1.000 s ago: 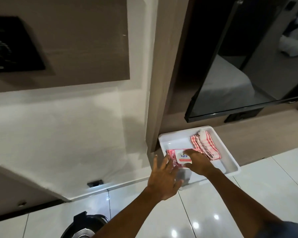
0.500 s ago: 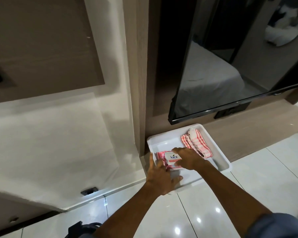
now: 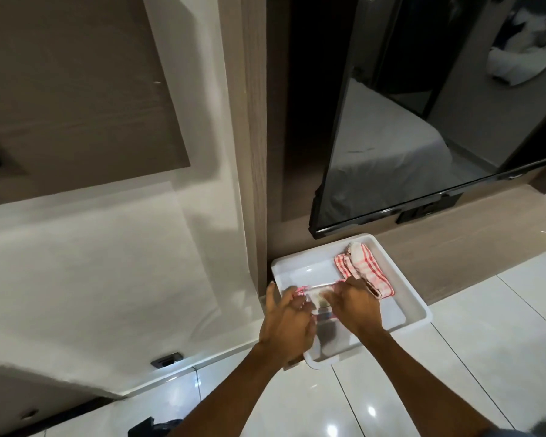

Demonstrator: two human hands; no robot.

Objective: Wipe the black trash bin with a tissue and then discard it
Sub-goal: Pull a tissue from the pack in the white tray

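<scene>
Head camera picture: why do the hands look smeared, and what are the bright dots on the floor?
Head view: both the left hand and right hand are motion-blurred over the tissue pack in the white tray; the dots are lamp glare on the glossy floor tiles; the wide lens bends the wall edges; the dark screen mirrors a bed.

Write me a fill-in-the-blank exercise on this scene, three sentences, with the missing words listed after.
1. Both hands, the left hand and the right hand, work at the tissue pack inside a white ____.
2. The folded cloth in the tray has a red and white ____ pattern.
3. The tray sits on the glossy tiled ____, below the television.

Missing words: tray; checked; floor
</scene>
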